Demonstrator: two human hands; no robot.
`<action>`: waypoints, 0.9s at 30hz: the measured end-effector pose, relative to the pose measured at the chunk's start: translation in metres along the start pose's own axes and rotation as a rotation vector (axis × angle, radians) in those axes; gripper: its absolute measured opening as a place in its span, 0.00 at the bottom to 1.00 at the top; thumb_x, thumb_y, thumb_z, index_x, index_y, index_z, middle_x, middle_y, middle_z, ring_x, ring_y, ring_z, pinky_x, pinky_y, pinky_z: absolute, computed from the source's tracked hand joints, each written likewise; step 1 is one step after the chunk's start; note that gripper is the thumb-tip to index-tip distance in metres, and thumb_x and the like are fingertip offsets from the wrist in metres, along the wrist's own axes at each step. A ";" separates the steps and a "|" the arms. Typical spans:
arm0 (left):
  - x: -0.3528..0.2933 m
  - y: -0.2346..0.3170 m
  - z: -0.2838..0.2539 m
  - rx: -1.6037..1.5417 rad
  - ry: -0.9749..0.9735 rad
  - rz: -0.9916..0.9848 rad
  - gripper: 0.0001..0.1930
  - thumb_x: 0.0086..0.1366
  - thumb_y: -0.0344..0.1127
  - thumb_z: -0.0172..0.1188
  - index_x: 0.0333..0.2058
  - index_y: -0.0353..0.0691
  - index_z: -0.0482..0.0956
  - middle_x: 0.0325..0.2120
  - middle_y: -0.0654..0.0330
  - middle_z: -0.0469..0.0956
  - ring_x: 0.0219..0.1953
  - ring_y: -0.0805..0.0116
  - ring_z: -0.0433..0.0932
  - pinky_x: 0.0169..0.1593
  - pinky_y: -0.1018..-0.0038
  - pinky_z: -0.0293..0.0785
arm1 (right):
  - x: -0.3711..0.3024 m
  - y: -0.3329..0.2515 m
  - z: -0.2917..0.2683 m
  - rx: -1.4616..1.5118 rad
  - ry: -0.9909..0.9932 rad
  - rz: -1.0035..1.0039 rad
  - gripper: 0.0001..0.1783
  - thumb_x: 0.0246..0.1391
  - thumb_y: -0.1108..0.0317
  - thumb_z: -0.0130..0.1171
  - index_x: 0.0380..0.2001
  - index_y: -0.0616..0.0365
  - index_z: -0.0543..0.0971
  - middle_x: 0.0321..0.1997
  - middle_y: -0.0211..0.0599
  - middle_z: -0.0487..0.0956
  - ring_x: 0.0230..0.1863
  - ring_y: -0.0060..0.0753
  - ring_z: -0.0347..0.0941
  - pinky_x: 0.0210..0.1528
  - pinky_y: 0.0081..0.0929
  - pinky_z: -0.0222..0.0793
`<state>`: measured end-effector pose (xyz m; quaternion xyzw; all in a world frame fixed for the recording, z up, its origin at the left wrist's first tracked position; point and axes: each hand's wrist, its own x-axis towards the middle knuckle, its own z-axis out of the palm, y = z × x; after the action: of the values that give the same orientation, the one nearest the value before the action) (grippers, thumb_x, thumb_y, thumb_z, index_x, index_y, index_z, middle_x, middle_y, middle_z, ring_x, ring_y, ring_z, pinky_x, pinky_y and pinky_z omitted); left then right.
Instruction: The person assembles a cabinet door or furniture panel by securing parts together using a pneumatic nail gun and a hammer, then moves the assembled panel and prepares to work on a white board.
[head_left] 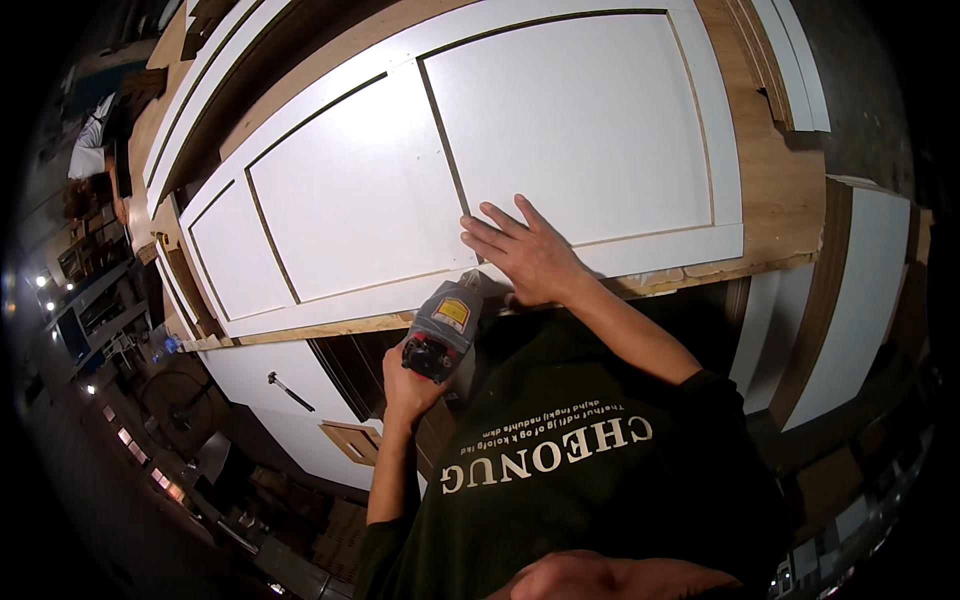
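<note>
A long white panel (pixel 570 130) with dark grooves between its raised frame strips lies flat on the bench. My left hand (pixel 410 385) is wrapped round the grip of a grey power tool (pixel 443 318) with a yellow label and a black and red rear end. The tool's metal nose meets the panel's near frame strip, just left of my right hand; the exact tip is hard to make out. My right hand (pixel 533 255) lies open on the panel, fingers spread across the end of a cross groove, with its heel at the near edge.
The panel rests on a wooden board (pixel 780 200) with a rough near edge. White-faced boards stand at the right (pixel 845 290) and far left (pixel 215 90). Below the bench at left, a slim dark tool (pixel 290 391) lies on a white sheet (pixel 265 365), near a wooden piece (pixel 350 441).
</note>
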<state>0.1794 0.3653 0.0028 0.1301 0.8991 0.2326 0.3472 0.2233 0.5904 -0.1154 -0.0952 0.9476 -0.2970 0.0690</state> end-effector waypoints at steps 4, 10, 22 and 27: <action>0.001 -0.011 0.002 0.091 -0.018 0.011 0.16 0.44 0.36 0.67 0.33 0.36 0.80 0.26 0.49 0.80 0.32 0.50 0.81 0.37 0.68 0.76 | 0.001 0.003 0.003 -0.089 0.000 -0.017 0.51 0.31 0.55 0.70 0.63 0.50 0.62 0.71 0.28 0.56 0.71 0.35 0.49 0.71 0.52 0.43; -0.014 -0.017 -0.002 -0.069 0.105 0.011 0.16 0.44 0.34 0.67 0.33 0.35 0.79 0.28 0.50 0.81 0.32 0.54 0.81 0.37 0.68 0.75 | 0.002 0.001 -0.003 -0.033 -0.037 -0.012 0.54 0.27 0.53 0.71 0.64 0.49 0.61 0.71 0.28 0.56 0.72 0.35 0.48 0.71 0.52 0.40; -0.007 -0.030 0.000 0.018 0.111 0.045 0.14 0.44 0.34 0.66 0.31 0.34 0.80 0.26 0.50 0.80 0.30 0.53 0.81 0.36 0.68 0.75 | -0.002 0.002 0.000 -0.033 -0.008 -0.012 0.55 0.27 0.52 0.71 0.64 0.49 0.62 0.71 0.28 0.56 0.72 0.35 0.48 0.71 0.53 0.41; -0.015 -0.048 0.005 -0.078 0.163 -0.025 0.13 0.44 0.34 0.66 0.28 0.34 0.79 0.24 0.49 0.80 0.29 0.52 0.81 0.34 0.68 0.74 | 0.002 -0.004 -0.001 -0.033 -0.042 -0.025 0.56 0.27 0.50 0.72 0.64 0.49 0.61 0.71 0.29 0.56 0.72 0.36 0.48 0.71 0.52 0.40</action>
<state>0.1898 0.3198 -0.0166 0.0857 0.9163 0.2727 0.2807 0.2213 0.5876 -0.1128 -0.1143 0.9494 -0.2802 0.0836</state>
